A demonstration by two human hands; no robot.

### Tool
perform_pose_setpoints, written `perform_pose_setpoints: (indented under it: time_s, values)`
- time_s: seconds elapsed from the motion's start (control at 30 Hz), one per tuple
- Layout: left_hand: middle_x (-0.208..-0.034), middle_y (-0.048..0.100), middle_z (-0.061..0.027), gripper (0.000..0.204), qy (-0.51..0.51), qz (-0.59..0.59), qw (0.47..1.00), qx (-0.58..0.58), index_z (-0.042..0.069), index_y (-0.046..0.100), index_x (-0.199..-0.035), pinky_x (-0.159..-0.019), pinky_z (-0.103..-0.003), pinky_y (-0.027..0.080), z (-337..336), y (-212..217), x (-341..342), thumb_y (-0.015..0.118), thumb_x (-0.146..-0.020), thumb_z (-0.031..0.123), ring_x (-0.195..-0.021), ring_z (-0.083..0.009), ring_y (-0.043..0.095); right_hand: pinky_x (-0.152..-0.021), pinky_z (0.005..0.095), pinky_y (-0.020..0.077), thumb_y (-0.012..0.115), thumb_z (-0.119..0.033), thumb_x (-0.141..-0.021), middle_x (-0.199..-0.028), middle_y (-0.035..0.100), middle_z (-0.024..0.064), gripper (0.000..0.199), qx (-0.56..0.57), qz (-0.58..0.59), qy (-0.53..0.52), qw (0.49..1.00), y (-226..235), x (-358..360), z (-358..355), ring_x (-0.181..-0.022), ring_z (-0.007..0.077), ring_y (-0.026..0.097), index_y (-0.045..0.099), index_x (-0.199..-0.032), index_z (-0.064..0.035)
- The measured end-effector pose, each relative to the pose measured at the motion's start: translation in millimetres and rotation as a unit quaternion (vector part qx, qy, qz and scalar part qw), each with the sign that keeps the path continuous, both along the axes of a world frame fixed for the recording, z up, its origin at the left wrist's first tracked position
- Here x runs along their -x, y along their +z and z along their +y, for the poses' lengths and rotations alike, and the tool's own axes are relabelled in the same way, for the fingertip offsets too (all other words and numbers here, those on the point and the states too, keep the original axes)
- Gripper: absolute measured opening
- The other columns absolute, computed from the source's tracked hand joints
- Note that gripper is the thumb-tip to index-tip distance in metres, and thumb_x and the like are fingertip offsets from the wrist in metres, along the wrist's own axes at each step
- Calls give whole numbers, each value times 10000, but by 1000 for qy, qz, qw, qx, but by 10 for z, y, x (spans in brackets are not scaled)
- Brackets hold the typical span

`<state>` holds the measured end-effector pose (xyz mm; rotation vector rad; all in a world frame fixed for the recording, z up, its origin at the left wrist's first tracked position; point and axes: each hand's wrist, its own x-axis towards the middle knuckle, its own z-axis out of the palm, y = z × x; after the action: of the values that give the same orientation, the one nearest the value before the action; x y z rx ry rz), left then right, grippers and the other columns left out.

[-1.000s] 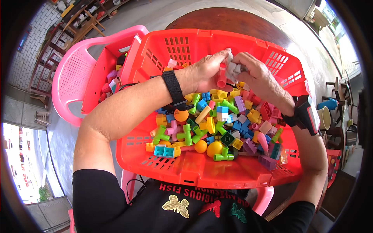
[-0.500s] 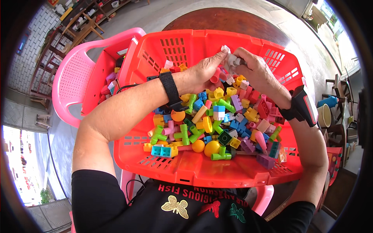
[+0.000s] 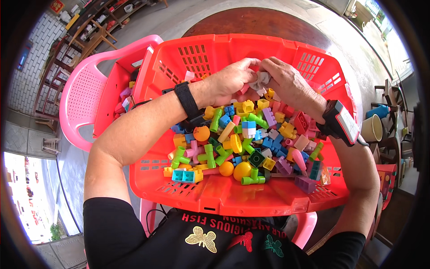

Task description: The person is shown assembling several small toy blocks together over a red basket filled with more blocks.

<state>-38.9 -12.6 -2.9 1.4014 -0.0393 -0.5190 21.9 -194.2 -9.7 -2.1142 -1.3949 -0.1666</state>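
Both my hands meet above the far side of a red plastic basket (image 3: 215, 197). My left hand (image 3: 230, 80) is closed round a pink toy piece (image 3: 244, 88), mostly hidden by the fingers. With its fingers bent, my right hand (image 3: 290, 83) pinches a crumpled greyish-white cloth (image 3: 261, 80) against that piece. Below them lies a heap of plastic building pieces: green pipe joints (image 3: 207, 156), a yellow ring (image 3: 236, 143), yellow balls (image 3: 242, 171), an orange ball (image 3: 201, 133), a blue block (image 3: 184, 175) and purple blocks (image 3: 305, 184).
A pink plastic chair (image 3: 85, 94) at the left bears a second red basket (image 3: 105, 107) with more toy pieces. Behind the main basket is a round brown table (image 3: 255, 22). Wooden chairs (image 3: 92, 38) stand far left; a cream bucket (image 3: 371, 128) lies at the right.
My hands have come closer together and the right one has rolled inward over the cloth. Less of the cloth and the pink piece shows now. The heap lies as before.
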Motion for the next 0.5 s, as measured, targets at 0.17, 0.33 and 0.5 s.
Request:
perform_pose_setpoints:
  time_s: [0.17,0.33,0.5]
  values:
    - [-982,555,-52,417,23,42,996,-72,97,395,-1247,-511,-224,410,-55,50,46,528,-857,36,-734,-118,555,-645,394,495,584,-39,-798,-801,612,166,120,-36,47,-4,998,61,-74,-47,-744,343,613,491,-865,-6]
    - [-1032,525,-73,597,-9,-52,993,-109,86,316,-1330,-574,-237,425,-67,-46,53,537,-792,-50,-832,-120,549,-657,410,489,595,-58,-795,-794,577,168,146,-34,50,30,998,86,27,-3,-758,363,598,476,-863,-5]
    - [-1098,498,-82,722,-29,-83,986,-143,86,238,-1399,-699,-262,470,-99,22,157,526,-766,-110,-941,-157,547,-706,426,482,593,-61,-774,-877,538,177,196,-18,45,59,997,-22,106,49,-831,370,580,484,-921,7]
